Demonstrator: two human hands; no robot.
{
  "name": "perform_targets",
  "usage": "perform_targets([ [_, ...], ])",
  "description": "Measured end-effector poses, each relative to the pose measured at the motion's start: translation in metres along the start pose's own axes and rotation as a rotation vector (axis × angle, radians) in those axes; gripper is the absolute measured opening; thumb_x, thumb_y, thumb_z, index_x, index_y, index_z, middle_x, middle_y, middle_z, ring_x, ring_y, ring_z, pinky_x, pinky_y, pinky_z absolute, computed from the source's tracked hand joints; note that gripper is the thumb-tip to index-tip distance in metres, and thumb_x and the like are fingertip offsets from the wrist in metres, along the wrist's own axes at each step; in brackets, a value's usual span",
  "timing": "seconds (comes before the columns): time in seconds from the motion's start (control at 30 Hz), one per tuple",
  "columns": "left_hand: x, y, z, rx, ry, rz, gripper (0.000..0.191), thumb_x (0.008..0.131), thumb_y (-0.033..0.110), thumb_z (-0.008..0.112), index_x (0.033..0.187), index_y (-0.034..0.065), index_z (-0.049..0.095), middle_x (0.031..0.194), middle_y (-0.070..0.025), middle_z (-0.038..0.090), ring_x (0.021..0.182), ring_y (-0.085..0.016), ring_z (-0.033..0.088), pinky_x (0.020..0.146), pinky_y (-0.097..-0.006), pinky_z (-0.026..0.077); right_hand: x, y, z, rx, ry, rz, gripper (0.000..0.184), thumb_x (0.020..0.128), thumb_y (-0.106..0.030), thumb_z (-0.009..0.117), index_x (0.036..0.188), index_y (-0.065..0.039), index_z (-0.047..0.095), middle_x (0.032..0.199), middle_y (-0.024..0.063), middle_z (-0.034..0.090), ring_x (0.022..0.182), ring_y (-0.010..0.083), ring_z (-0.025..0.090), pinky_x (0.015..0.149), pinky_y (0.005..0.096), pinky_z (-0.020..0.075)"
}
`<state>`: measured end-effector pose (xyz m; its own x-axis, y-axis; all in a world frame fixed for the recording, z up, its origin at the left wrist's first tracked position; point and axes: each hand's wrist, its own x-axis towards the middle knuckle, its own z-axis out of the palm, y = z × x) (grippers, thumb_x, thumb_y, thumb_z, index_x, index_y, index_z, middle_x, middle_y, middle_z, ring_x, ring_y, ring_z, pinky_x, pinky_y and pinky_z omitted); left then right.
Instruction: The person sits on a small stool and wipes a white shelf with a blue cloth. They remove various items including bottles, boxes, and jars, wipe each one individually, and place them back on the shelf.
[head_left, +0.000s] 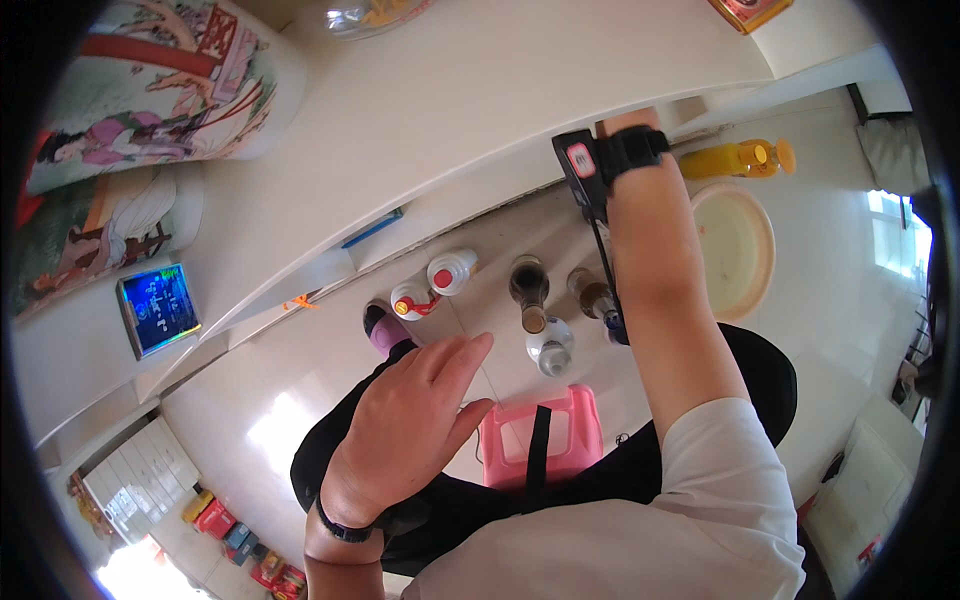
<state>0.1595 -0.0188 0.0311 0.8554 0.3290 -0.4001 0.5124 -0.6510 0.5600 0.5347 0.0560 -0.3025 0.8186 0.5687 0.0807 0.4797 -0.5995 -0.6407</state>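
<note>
My left hand (412, 420) hovers over my lap, palm down, its thumb apart from the other fingers and nothing in it. My right forearm (656, 247) reaches under the edge of a white shelf (525, 67), which hides my right hand. A black strapped device (634, 150) sits on that wrist. On the tiled floor before me stand a dark glass bottle (529, 289), a clear bottle with a grey cap (553, 349) and another brown bottle (589, 289) partly behind my arm. Two white jugs (454, 271) with red parts stand left of them.
Illustrated porcelain jars (172, 90) and a shiny blue box (159, 309) stand on the shelf at left. A pale basin (735, 255) and yellow bottles (724, 159) are on the floor at right. Between my legs is a pink plastic stool (577, 427). Several boxes (240, 544) line the lower left.
</note>
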Motion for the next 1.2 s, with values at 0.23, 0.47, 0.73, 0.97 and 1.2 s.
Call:
perform_targets([
  [0.23, 0.011, 0.005, -0.001, -0.005, -0.006, -0.033, 0.055, 0.083, 0.015, 0.077, 0.134, 0.0073, 0.057, 0.122, -0.0142, 0.064, 0.106, -0.035, 0.064, 0.089, -0.0400, 0.054, -0.051, -0.063, 0.055, 0.064, -0.090, -0.260, 0.053, 0.097, -0.036, 0.052, 0.143, -0.010, 0.054, 0.147, 0.0137, 0.053, 0.137, 0.0328, 0.047, 0.116, 0.0520, 0.0315],
  [0.47, 0.013, 0.004, 0.006, -0.052, -0.035, -0.137, 0.066, 0.077, 0.009, 0.081, 0.138, 0.0083, 0.056, 0.132, -0.0169, 0.061, 0.114, -0.037, 0.062, 0.095, -0.0404, 0.053, -0.018, -0.061, 0.053, 0.094, -0.073, -0.270, 0.054, 0.096, -0.036, 0.052, 0.144, -0.011, 0.054, 0.148, 0.0138, 0.052, 0.138, 0.0328, 0.046, 0.116, 0.0523, 0.0309],
  [0.73, 0.019, 0.011, 0.016, 0.089, -0.055, -0.011, 0.074, 0.076, 0.009, 0.082, 0.144, 0.0112, 0.052, 0.149, -0.0159, 0.049, 0.125, -0.037, 0.057, 0.100, -0.0417, 0.051, -0.023, -0.077, 0.071, 0.089, -0.082, -0.155, 0.055, 0.095, -0.037, 0.053, 0.144, -0.012, 0.053, 0.149, 0.0139, 0.051, 0.139, 0.0327, 0.045, 0.116, 0.0527, 0.0302],
  [0.97, 0.023, 0.007, 0.017, 0.160, -0.109, -0.052, 0.062, 0.083, 0.015, 0.078, 0.139, 0.0088, 0.054, 0.142, -0.0182, 0.051, 0.118, -0.036, 0.059, 0.096, -0.0406, 0.053, -0.028, -0.064, 0.083, 0.078, -0.145, -0.283, 0.056, 0.094, -0.037, 0.053, 0.145, -0.013, 0.053, 0.150, 0.0140, 0.050, 0.140, 0.0326, 0.044, 0.116, 0.0530, 0.0296],
  [1.2, 0.012, 0.001, 0.010, 0.154, -0.152, -0.120, 0.067, 0.079, 0.012, 0.081, 0.140, 0.0090, 0.055, 0.145, -0.0158, 0.054, 0.120, -0.036, 0.061, 0.098, -0.0418, 0.053, 0.021, 0.036, 0.044, -0.109, -0.056, 0.240, 0.057, 0.093, -0.037, 0.054, 0.146, -0.014, 0.053, 0.151, 0.0141, 0.050, 0.140, 0.0325, 0.044, 0.116, 0.0533, 0.0289],
])
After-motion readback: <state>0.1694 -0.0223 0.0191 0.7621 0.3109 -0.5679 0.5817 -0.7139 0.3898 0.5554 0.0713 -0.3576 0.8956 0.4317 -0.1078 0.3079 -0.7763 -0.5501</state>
